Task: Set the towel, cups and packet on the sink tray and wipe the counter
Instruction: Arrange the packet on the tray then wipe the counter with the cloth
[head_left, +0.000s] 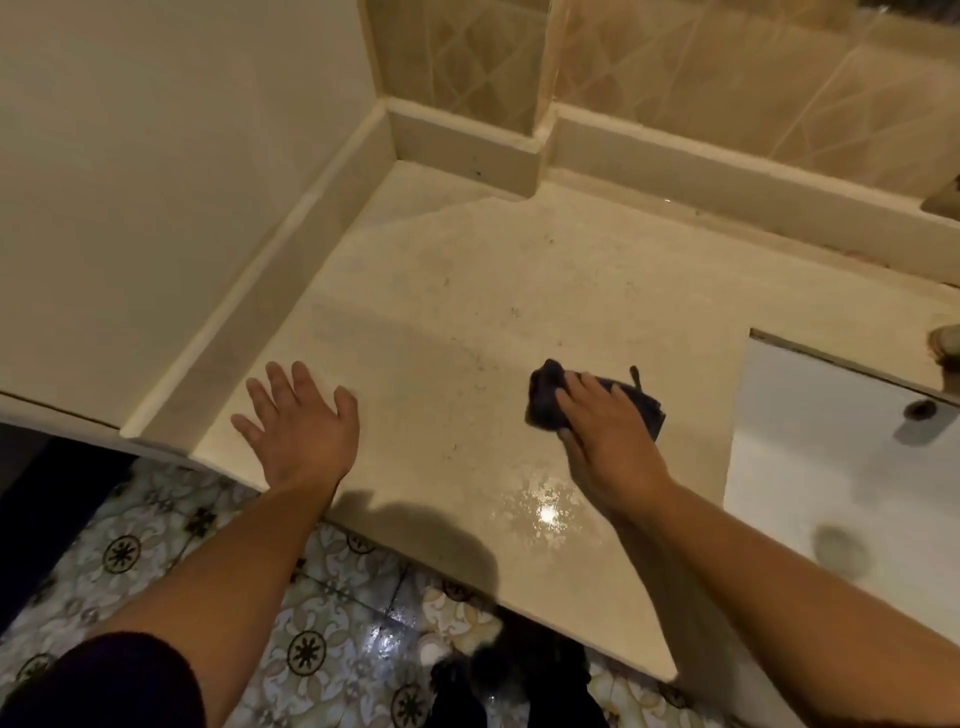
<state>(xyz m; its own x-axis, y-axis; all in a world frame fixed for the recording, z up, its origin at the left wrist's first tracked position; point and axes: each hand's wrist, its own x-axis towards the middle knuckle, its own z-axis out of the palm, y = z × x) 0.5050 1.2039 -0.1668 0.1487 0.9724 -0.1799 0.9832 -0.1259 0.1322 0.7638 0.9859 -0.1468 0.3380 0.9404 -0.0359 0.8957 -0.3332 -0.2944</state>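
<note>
At the right edge two things are cut off by the frame: a pale rounded object (946, 340) on the bench beside the far rim of the sink, and a darker shape (945, 200) on the far ledge; neither can be made out. The towel, cups, packet and tray named in the task cannot be picked out anywhere in view.

The cream bench (467, 291) runs from the left wall to the white sink (831, 467), with a raised ledge and beige wall tiles behind it. Small dark specks are scattered over its far half, and a wet, glossy patch (540, 512) shines near the front edge. Below, patterned floor tiles (130, 551) show at the near left.

The sink holds nothing loose (only a dark overflow hole (920, 409) on its far wall and a grey blur (841, 551) lower down that may be the drain).

The right hand (608, 431) presses a dark blue cloth (545, 402) flat on the bench just left of the sink, its grip closed loosely over the cloth, fingers on top. The left hand (301, 421) lies open and flat on the bench near the left front corner, fingers spread, holding nothing.
</note>
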